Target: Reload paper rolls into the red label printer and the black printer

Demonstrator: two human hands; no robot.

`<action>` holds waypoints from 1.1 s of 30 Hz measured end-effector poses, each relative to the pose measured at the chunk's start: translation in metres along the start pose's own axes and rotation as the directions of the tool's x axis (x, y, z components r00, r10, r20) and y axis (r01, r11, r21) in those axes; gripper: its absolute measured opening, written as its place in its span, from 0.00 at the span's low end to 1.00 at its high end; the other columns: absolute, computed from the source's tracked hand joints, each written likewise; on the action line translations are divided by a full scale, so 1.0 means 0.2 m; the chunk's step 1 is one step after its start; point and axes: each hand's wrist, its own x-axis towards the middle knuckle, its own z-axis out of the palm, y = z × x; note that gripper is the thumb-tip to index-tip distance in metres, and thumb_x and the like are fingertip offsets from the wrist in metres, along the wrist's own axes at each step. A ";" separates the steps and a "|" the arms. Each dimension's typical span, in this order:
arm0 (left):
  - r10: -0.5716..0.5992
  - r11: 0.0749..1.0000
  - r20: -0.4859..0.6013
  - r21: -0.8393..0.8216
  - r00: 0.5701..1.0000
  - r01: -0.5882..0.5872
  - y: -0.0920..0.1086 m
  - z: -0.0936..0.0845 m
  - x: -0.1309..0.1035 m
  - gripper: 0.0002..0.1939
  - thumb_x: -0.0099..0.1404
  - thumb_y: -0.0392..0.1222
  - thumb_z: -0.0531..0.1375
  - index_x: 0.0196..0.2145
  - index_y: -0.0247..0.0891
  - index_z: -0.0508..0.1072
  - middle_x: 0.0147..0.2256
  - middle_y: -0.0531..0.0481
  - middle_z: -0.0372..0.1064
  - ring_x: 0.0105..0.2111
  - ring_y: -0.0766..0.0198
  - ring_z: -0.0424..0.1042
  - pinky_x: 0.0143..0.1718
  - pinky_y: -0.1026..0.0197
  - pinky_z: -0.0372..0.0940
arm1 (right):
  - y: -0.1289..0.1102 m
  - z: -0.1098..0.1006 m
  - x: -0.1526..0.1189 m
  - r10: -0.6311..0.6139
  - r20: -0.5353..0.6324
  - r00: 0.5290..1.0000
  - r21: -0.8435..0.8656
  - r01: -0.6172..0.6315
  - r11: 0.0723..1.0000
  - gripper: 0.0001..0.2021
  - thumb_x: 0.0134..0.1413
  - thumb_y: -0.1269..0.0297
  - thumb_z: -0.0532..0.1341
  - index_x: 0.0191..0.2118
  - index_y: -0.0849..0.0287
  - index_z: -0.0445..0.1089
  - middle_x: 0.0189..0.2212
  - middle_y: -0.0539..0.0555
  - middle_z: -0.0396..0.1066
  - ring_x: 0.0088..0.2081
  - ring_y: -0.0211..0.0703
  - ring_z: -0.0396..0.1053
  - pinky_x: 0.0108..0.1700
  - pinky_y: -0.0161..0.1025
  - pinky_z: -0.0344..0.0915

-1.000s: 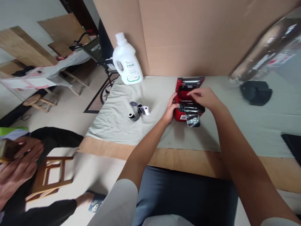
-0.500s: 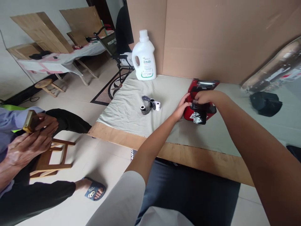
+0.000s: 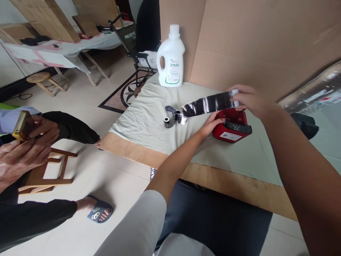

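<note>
A red receipt printer (image 3: 229,125) stands on the cloth with its top open and a white label on its front. My left hand (image 3: 209,126) grips the printer's left edge. Above it, my right hand (image 3: 247,97) is closed on a roll of receipt paper, mostly hidden by the fingers. From that hand a wide, blackened paper strip (image 3: 210,104) stretches left, its torn end over some small paper rolls (image 3: 168,121) lying on the cloth.
A white detergent bottle (image 3: 172,58) stands at the table's back left, by a cardboard wall (image 3: 239,46). A black object (image 3: 305,125) and plastic-wrapped items (image 3: 317,89) lie right. At left, a seated person holds a phone (image 3: 23,125).
My right hand has risen out of the printer with the paper roll, and the dark strip now extends leftward. My left hand stays at the printer's side. The view has shifted slightly.
</note>
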 end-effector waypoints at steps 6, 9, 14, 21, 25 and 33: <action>0.114 0.988 0.039 0.097 0.993 -0.118 -0.01 0.00 0.00 0.32 0.62 0.48 0.68 0.63 0.47 0.73 0.71 0.49 0.65 0.75 0.46 0.56 0.76 0.48 0.52 | -0.26 0.40 0.26 -0.061 -0.077 0.995 0.044 0.065 0.997 0.07 0.51 0.65 0.69 0.35 0.55 0.71 0.29 0.49 0.64 0.31 0.41 0.62 0.32 0.40 0.62; 0.106 0.979 0.049 0.171 0.993 -0.113 0.01 0.00 0.02 0.27 0.67 0.46 0.63 0.63 0.46 0.74 0.67 0.46 0.71 0.74 0.46 0.59 0.75 0.47 0.53 | -0.28 0.62 0.45 -0.057 -0.131 0.990 0.090 0.070 0.993 0.10 0.50 0.65 0.70 0.38 0.54 0.71 0.28 0.50 0.65 0.32 0.43 0.63 0.32 0.40 0.65; 0.175 0.916 0.148 0.338 0.973 -0.216 0.03 -0.02 0.07 0.26 0.67 0.41 0.63 0.63 0.50 0.75 0.64 0.46 0.73 0.74 0.46 0.57 0.78 0.49 0.47 | -0.21 0.90 0.71 -0.041 -0.110 0.993 -0.009 0.040 0.999 0.13 0.58 0.63 0.64 0.49 0.56 0.71 0.34 0.55 0.71 0.36 0.49 0.69 0.37 0.43 0.69; 0.233 0.751 0.090 0.616 0.968 -0.238 0.00 -0.03 0.10 0.24 0.73 0.57 0.62 0.62 0.50 0.77 0.63 0.51 0.76 0.71 0.42 0.64 0.71 0.41 0.60 | 0.01 1.06 0.80 -0.180 0.096 0.979 -0.397 0.204 0.895 0.22 0.56 0.67 0.66 0.57 0.60 0.69 0.50 0.64 0.71 0.49 0.56 0.69 0.51 0.47 0.69; 0.315 0.668 0.030 0.703 0.949 -0.244 -0.01 -0.02 0.10 0.22 0.73 0.57 0.62 0.61 0.52 0.79 0.60 0.57 0.78 0.68 0.38 0.65 0.66 0.38 0.63 | 0.06 1.05 0.79 -0.104 0.213 0.972 -0.428 0.188 0.884 0.24 0.59 0.64 0.67 0.60 0.59 0.66 0.56 0.67 0.68 0.51 0.57 0.68 0.51 0.48 0.68; 0.077 0.928 0.141 0.350 0.987 -0.123 0.12 -0.01 0.03 0.51 0.61 0.62 0.70 0.73 0.31 0.62 0.78 0.31 0.46 0.79 0.43 0.45 0.78 0.51 0.44 | -0.26 0.94 0.50 -0.367 0.280 0.887 -0.406 0.456 0.792 0.23 0.67 0.51 0.62 0.62 0.56 0.67 0.55 0.65 0.73 0.62 0.65 0.62 0.60 0.53 0.60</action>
